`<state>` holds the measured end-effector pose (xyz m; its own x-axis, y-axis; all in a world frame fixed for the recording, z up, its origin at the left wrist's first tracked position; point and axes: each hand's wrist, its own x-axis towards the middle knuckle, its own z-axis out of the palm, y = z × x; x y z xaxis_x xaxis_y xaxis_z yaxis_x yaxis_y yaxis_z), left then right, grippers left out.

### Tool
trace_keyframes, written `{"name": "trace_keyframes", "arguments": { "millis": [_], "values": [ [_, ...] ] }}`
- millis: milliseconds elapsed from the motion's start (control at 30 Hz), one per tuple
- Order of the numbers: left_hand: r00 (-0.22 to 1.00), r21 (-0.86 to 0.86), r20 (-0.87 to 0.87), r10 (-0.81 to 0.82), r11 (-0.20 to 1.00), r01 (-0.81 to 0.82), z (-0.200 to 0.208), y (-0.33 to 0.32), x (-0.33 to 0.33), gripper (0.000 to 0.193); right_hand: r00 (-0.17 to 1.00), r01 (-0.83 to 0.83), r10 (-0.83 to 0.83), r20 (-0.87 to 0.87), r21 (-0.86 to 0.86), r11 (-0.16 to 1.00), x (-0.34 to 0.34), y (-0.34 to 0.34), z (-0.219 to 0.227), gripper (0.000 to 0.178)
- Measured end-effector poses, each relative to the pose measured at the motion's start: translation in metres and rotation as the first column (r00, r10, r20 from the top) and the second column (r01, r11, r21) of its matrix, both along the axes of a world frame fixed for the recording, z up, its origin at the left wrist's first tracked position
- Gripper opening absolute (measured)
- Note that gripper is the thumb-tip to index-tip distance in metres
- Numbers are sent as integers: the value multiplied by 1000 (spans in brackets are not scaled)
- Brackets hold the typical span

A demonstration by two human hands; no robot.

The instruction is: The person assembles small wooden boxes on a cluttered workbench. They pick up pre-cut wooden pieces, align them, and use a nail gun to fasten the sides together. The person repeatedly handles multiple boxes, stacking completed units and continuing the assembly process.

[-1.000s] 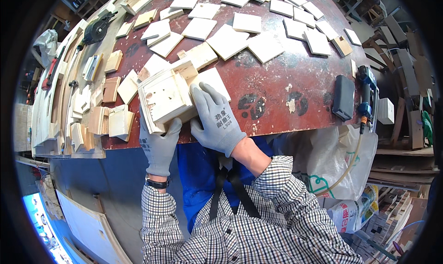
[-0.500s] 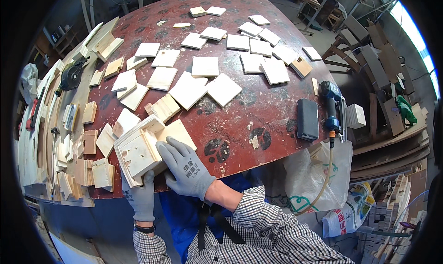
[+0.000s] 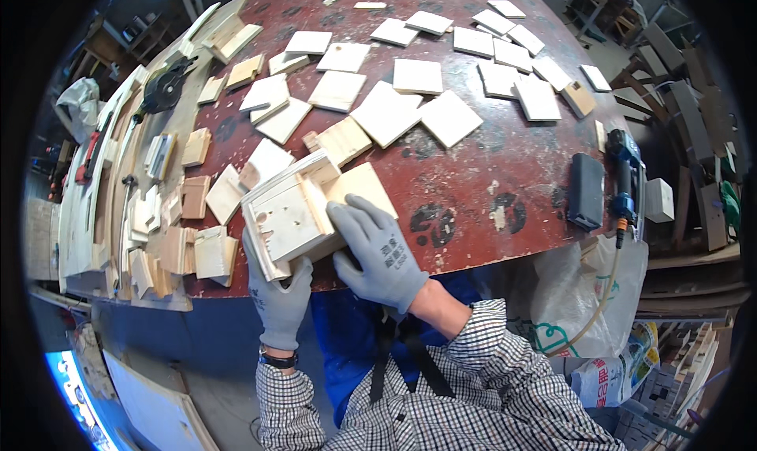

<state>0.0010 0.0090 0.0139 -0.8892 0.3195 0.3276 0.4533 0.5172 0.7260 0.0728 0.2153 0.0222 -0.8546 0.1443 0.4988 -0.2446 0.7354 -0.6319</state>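
Observation:
A small pale wooden box (image 3: 292, 218) with a knotty face and layered edges is held tilted at the table's near edge. My left hand (image 3: 280, 297), in a grey work glove, grips its lower near corner, thumb in front and fingers mostly hidden behind it. My right hand (image 3: 378, 250), gloved alike, is curled against the box's right side, its fingertips at the edge. Just beyond the box, a flat light wood panel (image 3: 364, 187) shows behind my right fingers. A wood block (image 3: 341, 141) lies farther off.
Many white square boards (image 3: 418, 76) are scattered over the red-brown table (image 3: 465, 175). At the right edge are a dark case (image 3: 586, 191) and an air nailer (image 3: 623, 175) with a hose. Wood offcuts (image 3: 213, 254) and a black tape measure (image 3: 163, 88) are on the left. A plastic bag (image 3: 591, 293) hangs near right.
The whole view has shifted, so the table and hands appear farther right and higher. Both hands stay at the box; my right fingers have slid slightly outward along its side.

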Motion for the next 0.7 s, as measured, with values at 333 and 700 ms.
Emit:
{"name": "trace_keyframes", "arguments": {
  "millis": [333, 700],
  "values": [
    [896, -651, -275, -349, 753, 93, 102, 36, -25, 85, 999, 0, -2, 53, 32, 999, 0, -2, 1, 77],
    [903, -669, -221, -369, 731, 135, 88, 51, -34, 92, 1000, -1, 2, 23, -29, 1000, -1, -3, -2, 75]
  ]
}}
